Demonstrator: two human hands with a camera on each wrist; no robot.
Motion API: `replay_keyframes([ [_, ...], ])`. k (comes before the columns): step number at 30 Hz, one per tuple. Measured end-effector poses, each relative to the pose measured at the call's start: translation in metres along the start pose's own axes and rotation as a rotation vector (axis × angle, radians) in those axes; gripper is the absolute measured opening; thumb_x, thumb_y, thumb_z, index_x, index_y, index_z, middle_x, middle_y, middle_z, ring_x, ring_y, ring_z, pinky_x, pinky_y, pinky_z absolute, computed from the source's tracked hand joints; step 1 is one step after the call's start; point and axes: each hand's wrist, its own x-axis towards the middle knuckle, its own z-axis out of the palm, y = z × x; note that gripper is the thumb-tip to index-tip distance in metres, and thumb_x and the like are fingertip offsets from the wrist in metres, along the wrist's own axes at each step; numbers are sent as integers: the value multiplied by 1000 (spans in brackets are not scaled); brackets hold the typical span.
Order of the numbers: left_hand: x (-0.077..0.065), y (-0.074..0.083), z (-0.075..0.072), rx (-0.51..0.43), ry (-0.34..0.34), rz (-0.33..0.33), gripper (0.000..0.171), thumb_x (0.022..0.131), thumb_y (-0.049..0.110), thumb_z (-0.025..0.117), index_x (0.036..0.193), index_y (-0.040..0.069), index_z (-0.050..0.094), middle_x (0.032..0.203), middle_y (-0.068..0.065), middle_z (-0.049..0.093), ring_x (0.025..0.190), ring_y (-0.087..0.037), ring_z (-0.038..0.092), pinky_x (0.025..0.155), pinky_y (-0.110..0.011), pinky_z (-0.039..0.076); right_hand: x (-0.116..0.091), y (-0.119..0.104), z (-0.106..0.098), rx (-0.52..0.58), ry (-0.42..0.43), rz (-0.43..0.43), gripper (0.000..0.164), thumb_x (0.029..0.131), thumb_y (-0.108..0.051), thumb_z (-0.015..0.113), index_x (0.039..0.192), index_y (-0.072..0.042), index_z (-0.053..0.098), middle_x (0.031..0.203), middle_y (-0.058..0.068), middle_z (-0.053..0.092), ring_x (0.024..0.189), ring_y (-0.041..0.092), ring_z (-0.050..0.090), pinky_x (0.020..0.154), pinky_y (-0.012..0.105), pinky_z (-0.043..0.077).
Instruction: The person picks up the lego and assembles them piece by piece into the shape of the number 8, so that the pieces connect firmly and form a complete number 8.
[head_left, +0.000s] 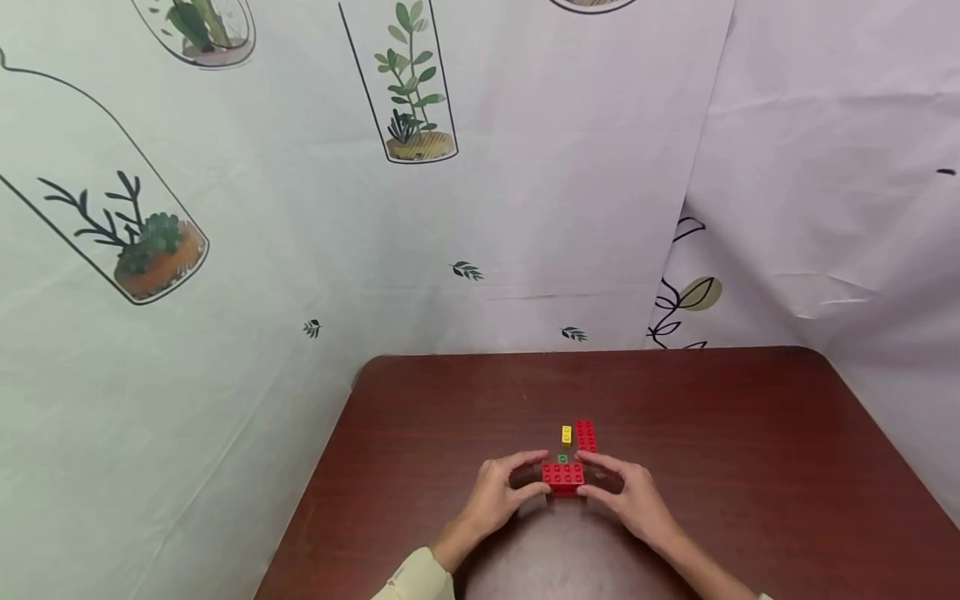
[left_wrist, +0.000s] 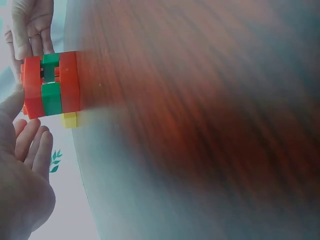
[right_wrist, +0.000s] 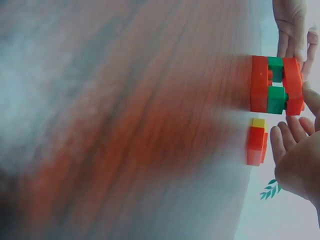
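Observation:
Between the hands stands a small stack: a red eight-stud toy brick [head_left: 562, 474] on top, green bricks [left_wrist: 51, 98] in the middle, a lower red brick [left_wrist: 70, 82] at the bottom. My left hand [head_left: 498, 485] holds the top brick at its left end, thumb on the near side. My right hand [head_left: 633, 497] holds its right end, thumb likewise near. In the right wrist view the top brick [right_wrist: 293, 86] sits slightly tilted, with a stud of a green brick [right_wrist: 276, 100] showing in a narrow gap beneath it.
Behind the stack lie a small green brick [head_left: 562, 459], a yellow brick [head_left: 567, 435] and another red brick [head_left: 586, 435]. They rest on a dark red-brown wooden table [head_left: 420, 417]. Fabric walls [head_left: 525, 217] printed with plants rise along its back and sides.

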Motion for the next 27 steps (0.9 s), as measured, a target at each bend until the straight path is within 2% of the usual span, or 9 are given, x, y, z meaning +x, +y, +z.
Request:
replay_keyframes([
  [7,0,0,2,-28,23,-2,40,93,18,82,131,7,75,125,-4,76,109,-17,75,87,-23,58,1,0,1,-87,25,-5,37,85,-19,90,121,-14,82,117,1,79,110,22,74,88,38,61],
  [12,-1,-1,3,-66,14,-34,39,93,19,82,130,7,76,121,-4,77,107,-10,74,85,-21,58,2,1,2,-56,30,-36,35,85,-16,90,119,-12,82,115,6,79,103,24,77,79,32,62],
  [16,0,-1,4,-81,13,-42,39,93,18,81,129,6,76,120,-4,77,106,-10,74,84,-22,59,3,2,2,-48,31,-66,34,85,-13,89,118,-9,82,112,8,80,97,23,78,75,26,61],
  [22,1,-2,5,-75,18,-40,38,93,19,81,129,7,76,119,-4,78,104,-9,74,83,-22,59,5,2,0,-46,25,-97,32,84,-10,90,115,-5,82,107,10,81,92,14,77,73,24,61],
  [27,1,-4,6,-80,30,-44,38,93,20,81,128,7,77,119,-5,78,103,-10,75,83,-23,59,6,4,0,-60,30,-103,31,83,-9,90,113,-5,83,104,9,81,90,16,78,72,23,61],
])
